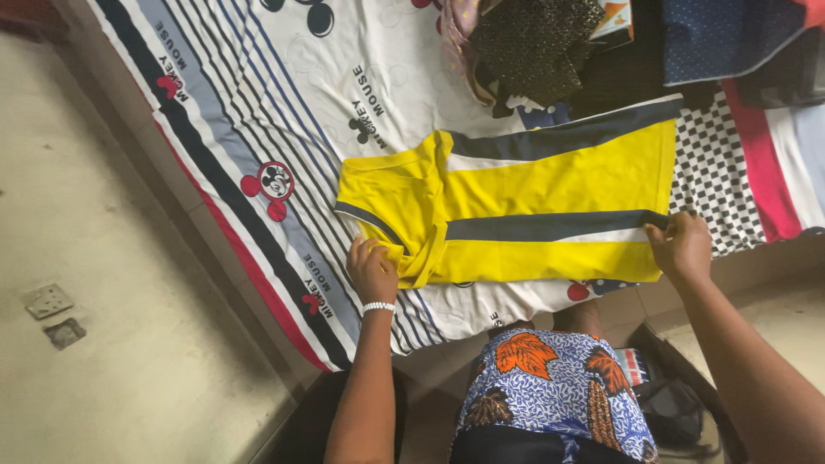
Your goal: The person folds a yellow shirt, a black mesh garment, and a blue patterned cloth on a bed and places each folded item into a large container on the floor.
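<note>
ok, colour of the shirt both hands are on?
The shirt is yellow with dark grey and white stripes; clearest in the head view.

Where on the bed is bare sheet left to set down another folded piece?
Bare printed sheet lies above the yellow shirt, left of the clothes pile. A narrow strip runs below the shirt between left hand and right hand. The upper right is crowded.
</note>
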